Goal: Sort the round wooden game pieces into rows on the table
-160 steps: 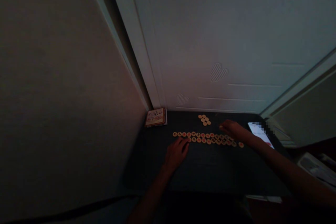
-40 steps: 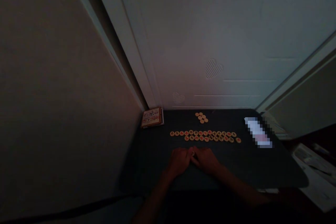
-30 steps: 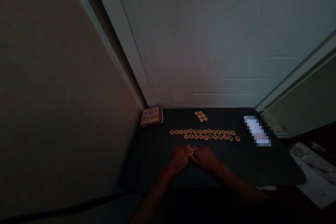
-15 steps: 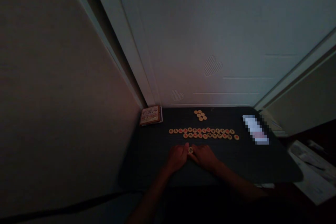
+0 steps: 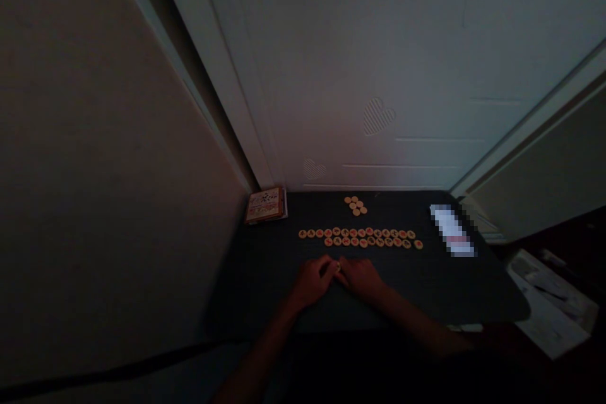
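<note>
My left hand (image 5: pixel 312 279) and my right hand (image 5: pixel 360 278) rest together on a dark table (image 5: pixel 265 278), fingertips meeting. Between the fingertips sits one small round wooden game piece (image 5: pixel 338 266), mostly covered; both hands have curled fingers pinched on it. Just beyond the hands lie two rows of round wooden pieces (image 5: pixel 360 237) with red and dark marks. A small cluster of plain pieces (image 5: pixel 355 204) lies farther back near the wall.
A small printed box (image 5: pixel 266 204) stands at the table's back left corner. A lit phone (image 5: pixel 452 230) lies at the right. White cabinet door panels rise behind the table, a beige wall at the left. Papers (image 5: pixel 549 303) lie beyond the right edge.
My right hand came back from the far right of the rows to meet the left hand. The piece between the fingertips showed half a second ago and is now nearly covered.
</note>
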### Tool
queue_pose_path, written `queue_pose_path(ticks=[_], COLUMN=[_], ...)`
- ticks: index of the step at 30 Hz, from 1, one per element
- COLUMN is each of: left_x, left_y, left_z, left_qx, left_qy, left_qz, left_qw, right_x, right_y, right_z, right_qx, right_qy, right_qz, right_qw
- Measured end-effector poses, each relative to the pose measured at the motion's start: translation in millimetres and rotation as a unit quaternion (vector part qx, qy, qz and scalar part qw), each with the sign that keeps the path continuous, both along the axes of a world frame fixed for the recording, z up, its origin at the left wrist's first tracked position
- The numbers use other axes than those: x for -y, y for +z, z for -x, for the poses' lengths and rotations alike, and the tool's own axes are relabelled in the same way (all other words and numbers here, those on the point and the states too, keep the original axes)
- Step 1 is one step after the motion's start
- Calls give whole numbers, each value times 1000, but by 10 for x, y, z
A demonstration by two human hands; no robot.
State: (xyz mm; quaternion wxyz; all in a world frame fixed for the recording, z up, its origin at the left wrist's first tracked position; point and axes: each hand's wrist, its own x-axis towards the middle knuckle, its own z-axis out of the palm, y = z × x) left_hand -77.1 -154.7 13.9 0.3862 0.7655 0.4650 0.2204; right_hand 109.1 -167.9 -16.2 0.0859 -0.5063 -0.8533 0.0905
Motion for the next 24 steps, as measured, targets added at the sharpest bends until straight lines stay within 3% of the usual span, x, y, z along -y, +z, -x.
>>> queue_pose_path(ticks=[4,7,12,18,24], left_x=[-96,-198,-279,-354,-443], left_y=[-45,-69,-29,75,77], left_z=[92,221,307,177,176], left_qx=[61,48,-73,-264,-298], left_qy=[81,144,101,90,96], left_qz=[20,21,-19,-15,-6], left_qw=[995,988,992,960,950], right_x=[18,52,99,115,120], right_y=[36,59,49,52,67], right_z=[-29,-93,-198,-224,-234], right_qx=[4,7,5,-2,-14], right_qy=[-1,-10,-13,-13,-7], right_qz=[-7,-14,-21,-25,-24], right_qw=[1000,1000,1000,1000,1000])
